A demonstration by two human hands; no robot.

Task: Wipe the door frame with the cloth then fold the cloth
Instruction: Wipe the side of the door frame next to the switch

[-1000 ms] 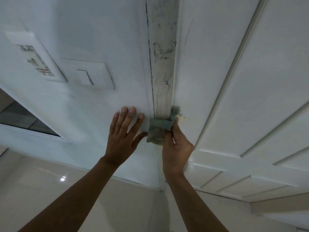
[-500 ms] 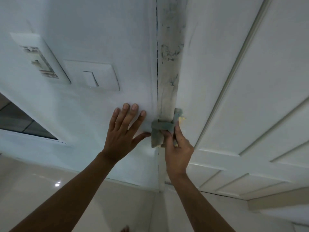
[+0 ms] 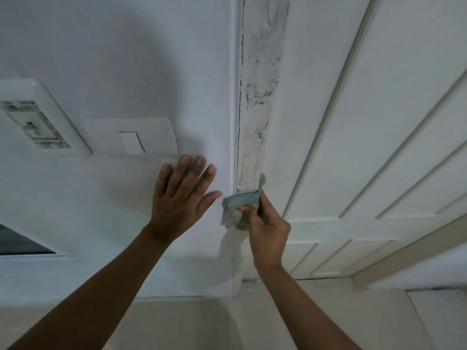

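Wall: a smooth white wall (image 3: 126, 59) fills the left half of the view; a soft rounded shadow lies across its upper middle.
Light switch: a white light switch (image 3: 131, 137) with one rocker is set in the wall, just above and left of the left hand's fingertips.
Wall panel: a white wall panel (image 3: 38, 122) with a printed label sits left of the switch, cut by the left edge of the view.
Door frame: the door frame (image 3: 257, 109) runs as a narrow vertical strip between wall and door; its face is streaked and smudged with grey-blue marks, and a dark crack line follows its left edge.
Door: a white panelled door (image 3: 379, 122) with raised mouldings takes up the right side.
Floor: pale glossy floor (image 3: 189, 324) shows along the bottom, between the two forearms.
Dark opening: a dark opening (image 3: 20, 243) with a white border sits low on the left.
Left hand: the left hand (image 3: 182, 198) lies flat on the wall with fingers straight and spread, holding nothing, its thumb pointing toward the cloth.
Right hand: the right hand (image 3: 265, 223) grips the cloth, fingers curled round it.
Cloth: the bunched green-blue cloth (image 3: 240, 203) is pressed against the lower part of the door frame, just beside the left thumb.
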